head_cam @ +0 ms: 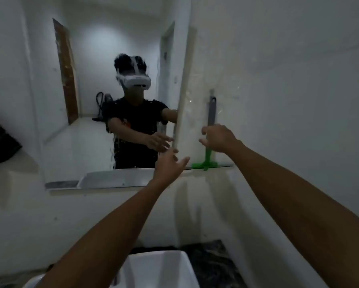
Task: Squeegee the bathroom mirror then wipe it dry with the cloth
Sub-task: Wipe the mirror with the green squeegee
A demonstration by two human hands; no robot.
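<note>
- White sink sits lowest and closest to the person, under both arms, with a dark stone bench beside it.
- Up from there, the left hand is spread open. Its grip holds nothing. The fingertips are at the lower right edge of the mirror, and it is too blurry to tell if they touch it.
- To the right of that hand and a bit higher, the right hand is open too, fingers curled like a claw. Its grip is empty.
- Just past the right grip stands the squeegee. Its grey handle pokes up above the fingers. Its green part goes down below the hand to a small ledge on the wall.
- I think this is the very first step: getting hold of the squeegee. The mirror looks wet and drippy, so no wiping seems done yet.
- Next, the right grip needs to close around the grey handle and lift the tool off the ledge.
- Left of both grips, the mirror fills the wall.
- I cannot find a cloth for sure. A dark lump far to the left could be one.
</note>
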